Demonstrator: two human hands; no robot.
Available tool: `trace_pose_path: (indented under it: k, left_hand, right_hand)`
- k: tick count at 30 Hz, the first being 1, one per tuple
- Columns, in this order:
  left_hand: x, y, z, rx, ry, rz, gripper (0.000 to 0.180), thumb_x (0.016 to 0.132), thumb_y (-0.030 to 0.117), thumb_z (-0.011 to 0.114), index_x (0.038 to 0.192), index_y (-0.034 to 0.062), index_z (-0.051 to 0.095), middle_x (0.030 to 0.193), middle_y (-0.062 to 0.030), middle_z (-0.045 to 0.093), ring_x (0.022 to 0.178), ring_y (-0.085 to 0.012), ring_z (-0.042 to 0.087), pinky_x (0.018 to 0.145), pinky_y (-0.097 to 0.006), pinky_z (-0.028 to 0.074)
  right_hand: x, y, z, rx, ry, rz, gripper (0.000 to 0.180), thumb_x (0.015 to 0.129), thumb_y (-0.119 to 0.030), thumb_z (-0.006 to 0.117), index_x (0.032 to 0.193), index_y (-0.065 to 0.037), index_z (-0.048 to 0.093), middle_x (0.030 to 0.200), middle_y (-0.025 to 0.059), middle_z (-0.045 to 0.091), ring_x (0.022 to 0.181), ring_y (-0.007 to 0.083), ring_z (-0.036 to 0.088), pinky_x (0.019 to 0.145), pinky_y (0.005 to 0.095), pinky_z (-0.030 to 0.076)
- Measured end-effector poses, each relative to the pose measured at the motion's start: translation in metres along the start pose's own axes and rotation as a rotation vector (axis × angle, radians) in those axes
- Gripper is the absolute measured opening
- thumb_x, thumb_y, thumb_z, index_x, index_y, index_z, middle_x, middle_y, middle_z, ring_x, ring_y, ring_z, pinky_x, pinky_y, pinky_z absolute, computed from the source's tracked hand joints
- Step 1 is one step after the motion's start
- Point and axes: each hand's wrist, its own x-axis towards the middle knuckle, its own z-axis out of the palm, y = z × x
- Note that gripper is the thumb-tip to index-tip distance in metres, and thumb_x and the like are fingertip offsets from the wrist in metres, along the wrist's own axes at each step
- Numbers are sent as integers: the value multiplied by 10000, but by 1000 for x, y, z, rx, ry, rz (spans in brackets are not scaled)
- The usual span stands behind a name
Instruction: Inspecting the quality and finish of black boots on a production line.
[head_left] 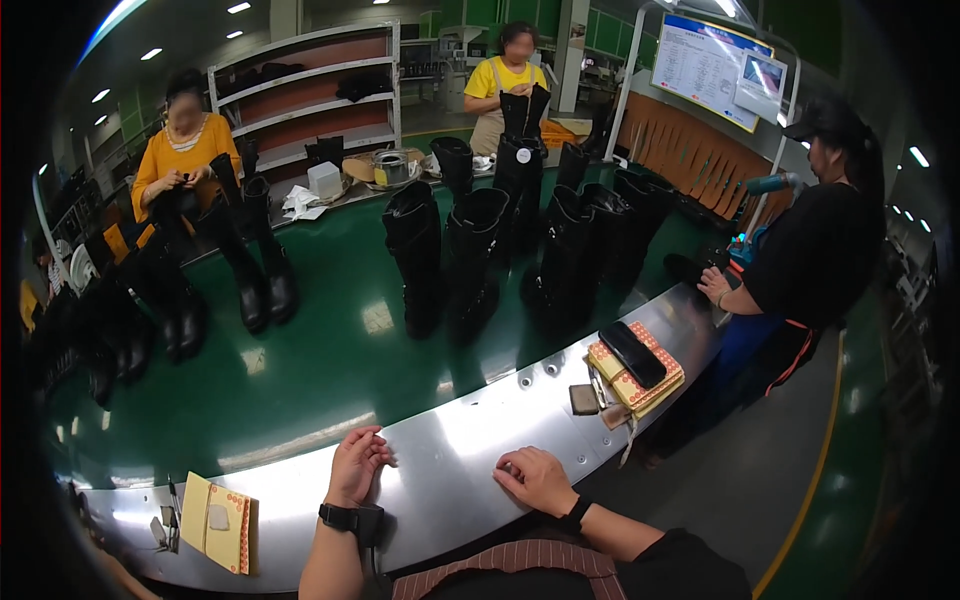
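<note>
My left hand (359, 467) rests on the metal strip (460, 425) along the near edge of the table. Its fingers are half bent and apart, with nothing in them. To its right, my right hand (541, 481) lies on the same strip, palm down. The fingers there are curled in loosely, and no object shows in them. Several tall black boots (473, 255) stand upright on the green tabletop (330, 370), beyond both hands and out of their reach.
Yellow notepads (640, 385) carry a black case (632, 354) at right, beside a small brown block (583, 400). Another yellow notepad (238, 515) lies at left. More boots (250, 270) stand far left. Co-workers are across the table and at right, one near a blue tool (768, 184).
</note>
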Motion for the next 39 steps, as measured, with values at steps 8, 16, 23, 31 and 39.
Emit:
trace_pose_path:
  k: [8, 16, 23, 31, 39]
  left_hand:
    - [0, -2, 1, -4, 35, 4, 175, 1006, 97, 514, 1109, -27, 581, 905, -104, 621, 766, -192, 623, 730, -310, 556]
    - [0, -3, -2, -8, 17, 28, 202, 1012, 117, 515, 1141, -27, 572, 913, -107, 629, 790, -198, 628, 751, -317, 553]
    - [-1, -3, -3, -16, 12, 31, 192, 1008, 117, 518, 1129, -21, 573, 909, -116, 633, 793, -217, 639, 743, -335, 558]
    - [0, -2, 0, -26, 33, 23, 185, 1004, 95, 503, 1125, -32, 563, 901, -134, 632, 798, -239, 643, 746, -354, 564]
    - [2, -6, -6, -31, 32, 22, 176, 992, 76, 512, 1114, -36, 572, 888, -131, 639, 789, -231, 649, 743, -354, 574]
  right_hand:
    - [-1, -1, 2, -9, -22, 34, 125, 863, -222, 700, 890, -106, 661, 725, 24, 609, 718, 216, 608, 669, 353, 475]
    - [-1, 2, 2, 2, -22, 36, 123, 854, -218, 704, 871, -103, 663, 725, 39, 611, 712, 221, 606, 673, 357, 477]
    - [-2, 2, 1, -9, 13, 2, 111, 855, -197, 698, 875, -95, 661, 736, 48, 618, 716, 230, 612, 673, 363, 486]
    - [-4, 2, 1, 2, 10, 6, 120, 867, -217, 692, 895, -104, 665, 736, 35, 618, 713, 224, 611, 666, 358, 489]
    - [-4, 4, 3, 1, -5, 3, 133, 871, -234, 688, 891, -104, 670, 731, 37, 618, 719, 222, 613, 674, 360, 488]
